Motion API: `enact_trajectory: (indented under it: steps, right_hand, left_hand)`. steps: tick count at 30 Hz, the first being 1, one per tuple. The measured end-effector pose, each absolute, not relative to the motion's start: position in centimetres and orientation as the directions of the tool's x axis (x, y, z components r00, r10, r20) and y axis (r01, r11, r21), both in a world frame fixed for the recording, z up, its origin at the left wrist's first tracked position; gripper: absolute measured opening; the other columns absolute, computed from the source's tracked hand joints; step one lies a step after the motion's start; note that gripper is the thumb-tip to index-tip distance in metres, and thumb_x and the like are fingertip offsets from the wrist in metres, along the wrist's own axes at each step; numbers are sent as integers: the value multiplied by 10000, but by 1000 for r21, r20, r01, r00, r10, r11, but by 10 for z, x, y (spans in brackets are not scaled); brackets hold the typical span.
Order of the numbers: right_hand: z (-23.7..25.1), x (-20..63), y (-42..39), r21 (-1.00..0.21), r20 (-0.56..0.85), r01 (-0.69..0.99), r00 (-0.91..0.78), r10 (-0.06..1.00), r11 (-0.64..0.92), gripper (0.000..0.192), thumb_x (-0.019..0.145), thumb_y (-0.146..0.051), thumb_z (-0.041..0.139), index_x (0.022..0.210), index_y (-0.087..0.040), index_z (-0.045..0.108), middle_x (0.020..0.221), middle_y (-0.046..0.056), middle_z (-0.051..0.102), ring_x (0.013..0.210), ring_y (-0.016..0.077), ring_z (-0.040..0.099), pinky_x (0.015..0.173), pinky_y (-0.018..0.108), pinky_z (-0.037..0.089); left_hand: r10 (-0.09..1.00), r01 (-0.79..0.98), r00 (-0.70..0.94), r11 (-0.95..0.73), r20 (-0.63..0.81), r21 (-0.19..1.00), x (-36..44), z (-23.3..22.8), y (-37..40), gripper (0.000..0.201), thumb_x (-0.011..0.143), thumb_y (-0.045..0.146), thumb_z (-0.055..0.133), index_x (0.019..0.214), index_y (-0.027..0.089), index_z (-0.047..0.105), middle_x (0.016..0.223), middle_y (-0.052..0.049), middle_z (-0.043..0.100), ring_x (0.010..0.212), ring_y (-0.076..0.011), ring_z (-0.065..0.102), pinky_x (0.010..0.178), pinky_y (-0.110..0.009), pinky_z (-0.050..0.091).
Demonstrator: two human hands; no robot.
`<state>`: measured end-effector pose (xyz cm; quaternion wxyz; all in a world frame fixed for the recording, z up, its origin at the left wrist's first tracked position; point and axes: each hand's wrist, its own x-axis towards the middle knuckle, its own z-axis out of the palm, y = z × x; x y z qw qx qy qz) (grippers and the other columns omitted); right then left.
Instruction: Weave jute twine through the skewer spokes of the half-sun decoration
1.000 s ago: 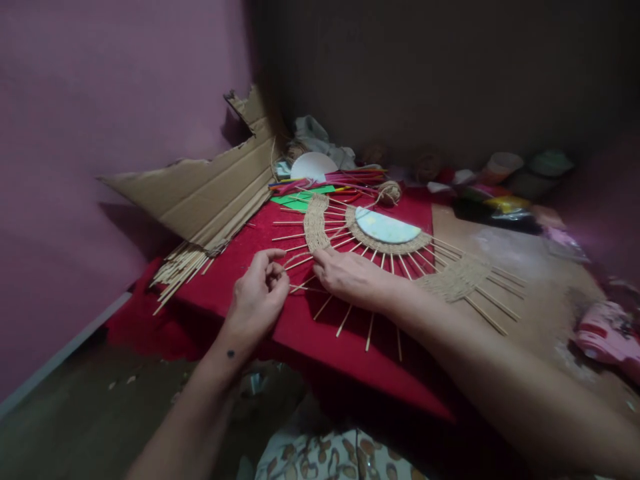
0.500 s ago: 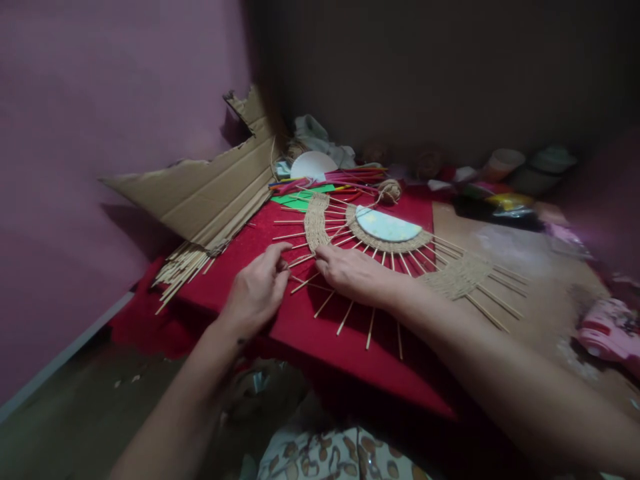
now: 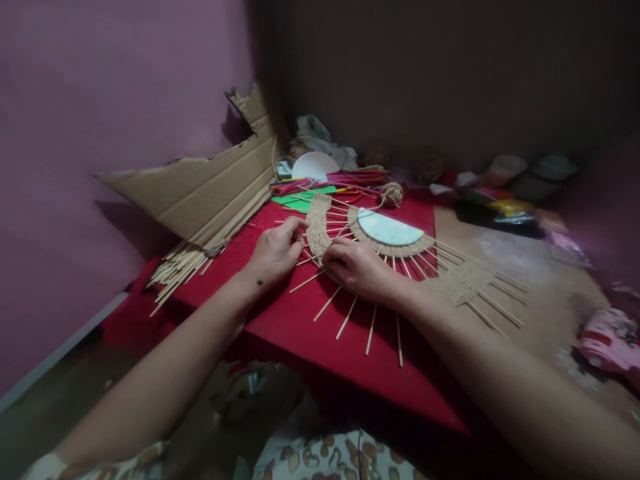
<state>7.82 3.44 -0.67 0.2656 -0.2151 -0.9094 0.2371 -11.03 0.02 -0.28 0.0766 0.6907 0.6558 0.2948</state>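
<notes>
A half-round sunburst of thin sticks, woven with brown twine, lies on the red cloth (image 3: pixel 300 327). Its centre is a pale blue half-disc (image 3: pixel 390 227) edged by woven twine. Farther out, one woven band (image 3: pixel 317 223) crosses the sticks on the left and another (image 3: pixel 460 283) on the right. My left hand (image 3: pixel 277 250) is closed in a pinch beside the left band's outer edge; what its fingertips hold is too small to make out. With fingers curled, my right hand (image 3: pixel 357 267) grips the lower end of that band, hiding the sticks beneath.
Torn cardboard (image 3: pixel 200 193) leans by the purple wall, over a bundle of loose sticks (image 3: pixel 180 270). Behind the weaving lie a twine ball (image 3: pixel 391 194), coloured sticks (image 3: pixel 355 179) and green sheets (image 3: pixel 300 199). A pink glue gun (image 3: pixel 607 340) rests at the right.
My left hand has moved up and away from me, from the stick ends to the band's outer edge. The right hand has shifted slightly right, its fingers more curled.
</notes>
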Motion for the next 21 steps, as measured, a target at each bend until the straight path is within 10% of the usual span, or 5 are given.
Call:
enact_trajectory:
  steps: [11,21]
  right_hand:
    - [-4,88,44,-489,417,463,-620,665,739,138,819,-89,501,786,-151,620,860,68,582,788,162,531,738,300,432]
    - [27,133,65,-11,184,956,-285,941,292,338,815,-349,550,1056,-117,601,1093,219,522,966,359,498,737,459,411]
  left_hand:
    - [921,869,-16,-180,390,462,-108,-17,-4,322,812,164,456,1110,150,580,925,-65,677,834,-185,629,767,-300,476]
    - [892,866,46,-260,450,426,-107,-26,-7,277,836,135,436,1068,147,587,982,-85,662,852,-189,633,779,-316,494]
